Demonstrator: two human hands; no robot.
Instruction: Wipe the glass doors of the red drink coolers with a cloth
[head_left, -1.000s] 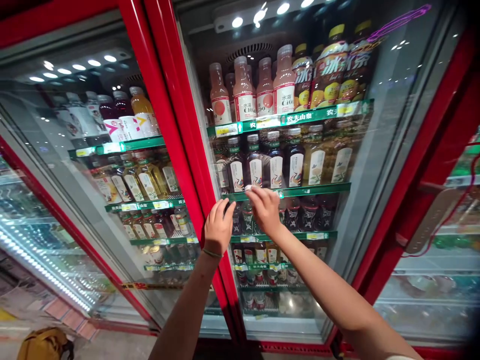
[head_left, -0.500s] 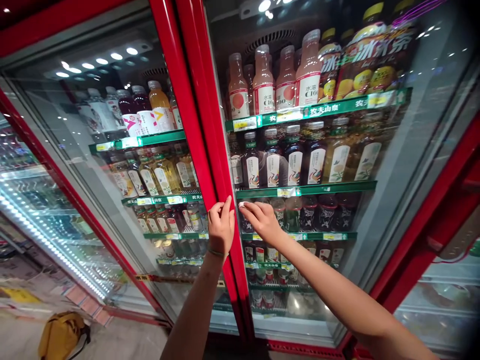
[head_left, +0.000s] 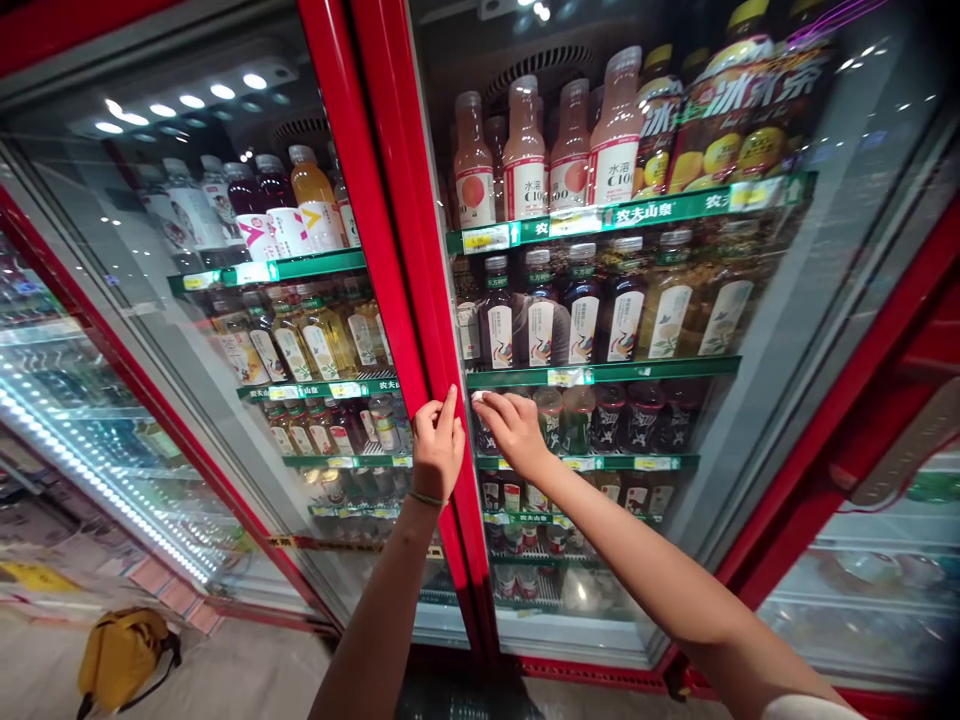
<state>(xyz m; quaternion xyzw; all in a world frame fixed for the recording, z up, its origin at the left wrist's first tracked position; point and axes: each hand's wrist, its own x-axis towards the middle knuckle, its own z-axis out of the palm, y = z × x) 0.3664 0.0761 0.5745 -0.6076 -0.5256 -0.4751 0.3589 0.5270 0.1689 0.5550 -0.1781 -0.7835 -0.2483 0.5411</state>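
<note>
I face a red-framed drinks fridge [head_left: 390, 200] with glass doors. My left hand [head_left: 437, 447] rests on the red frame between the two doors, its fingers curled with the forefinger stretched up along the edge. My right hand [head_left: 511, 430] presses against the glass of the right door [head_left: 750, 450], fingers bent around a small white thing [head_left: 478, 397] that I cannot make out. Behind the glass stand rows of bottles [head_left: 585, 315] on green shelves [head_left: 600, 373].
The left door [head_left: 187, 420] shows more bottled drinks. A yellow bag [head_left: 120, 655] lies on the floor at the lower left. Another red fridge frame [head_left: 885, 400] stands to the right, and a lit cooler [head_left: 67, 440] to the far left.
My left hand has moved from the glass onto the red door frame. My right hand slid left and slightly down along the glass. The view shifted left and closer.
</note>
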